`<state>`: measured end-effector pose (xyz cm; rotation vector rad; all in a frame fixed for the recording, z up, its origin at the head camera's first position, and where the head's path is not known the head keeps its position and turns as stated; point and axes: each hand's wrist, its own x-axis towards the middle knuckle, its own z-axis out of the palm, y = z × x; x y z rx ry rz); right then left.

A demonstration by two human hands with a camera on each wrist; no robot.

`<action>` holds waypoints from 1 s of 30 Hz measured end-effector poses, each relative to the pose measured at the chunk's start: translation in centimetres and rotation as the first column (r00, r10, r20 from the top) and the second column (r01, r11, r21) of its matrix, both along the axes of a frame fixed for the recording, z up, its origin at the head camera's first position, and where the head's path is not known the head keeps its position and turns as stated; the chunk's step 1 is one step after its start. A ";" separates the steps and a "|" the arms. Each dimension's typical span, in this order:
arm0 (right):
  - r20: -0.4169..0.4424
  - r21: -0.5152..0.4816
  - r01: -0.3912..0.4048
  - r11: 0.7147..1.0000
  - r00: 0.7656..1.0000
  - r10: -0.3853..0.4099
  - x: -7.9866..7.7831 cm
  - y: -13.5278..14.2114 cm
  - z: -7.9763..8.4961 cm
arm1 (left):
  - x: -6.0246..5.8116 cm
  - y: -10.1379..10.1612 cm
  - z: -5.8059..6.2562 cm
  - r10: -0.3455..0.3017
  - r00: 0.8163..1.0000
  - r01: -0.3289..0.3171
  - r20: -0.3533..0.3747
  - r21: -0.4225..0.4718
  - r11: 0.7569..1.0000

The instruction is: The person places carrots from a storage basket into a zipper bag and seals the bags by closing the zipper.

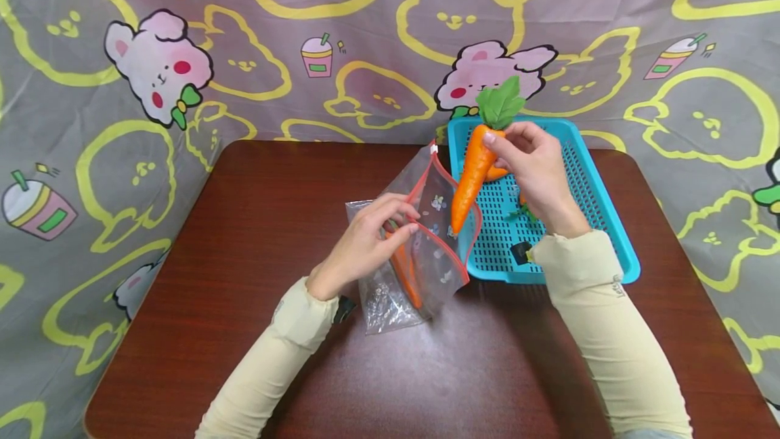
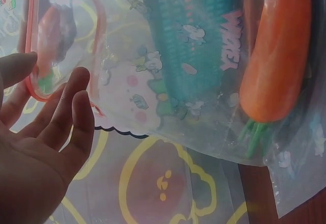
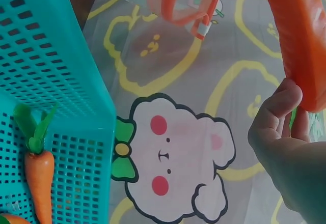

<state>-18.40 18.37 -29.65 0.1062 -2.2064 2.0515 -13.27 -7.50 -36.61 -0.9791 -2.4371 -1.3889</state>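
Observation:
With its fingertips, my left hand (image 1: pixel 365 239) pinches the red-edged mouth of a clear zip bag (image 1: pixel 390 314), which gapes toward the right. An orange carrot (image 1: pixel 405 273) lies inside the bag; its green stem shows through the plastic in the left wrist view, near the left hand (image 2: pixel 46 137). My right hand (image 1: pixel 539 168) grips a larger carrot (image 1: pixel 472 175) near its leafy green top, between thumb and fingers. That carrot points tip down, just above the bag's mouth. In the right wrist view the right hand (image 3: pixel 285 142) holds its thick end.
A turquoise slotted basket (image 1: pixel 615 229) stands right of the bag, under the right hand. A small carrot (image 3: pixel 39 175) with green leaves lies in it, beside other orange pieces partly hidden. A patterned cloth (image 1: pixel 378 39) hangs behind the brown table (image 1: pixel 256 222).

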 end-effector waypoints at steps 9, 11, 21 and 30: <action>0.017 0.135 -0.021 0.991 1.000 0.019 0.6 -0.4 0.0 | -0.1 0.0 0.0 0.000 1.000 0.000 0.009 0.010 1.000; 0.025 0.178 -0.018 0.984 1.000 0.014 0.8 -0.5 -0.1 | -0.1 0.0 0.0 -0.001 1.000 0.000 0.011 0.013 1.000; 0.061 0.414 -0.062 0.908 0.997 0.040 1.6 -1.1 -0.5 | -0.2 0.1 -0.2 0.015 1.000 -0.015 -0.005 0.025 1.000; 0.092 0.507 -0.084 0.858 0.995 0.043 2.0 -1.5 -0.5 | -0.2 0.1 -0.2 0.023 1.000 -0.023 0.001 0.028 0.999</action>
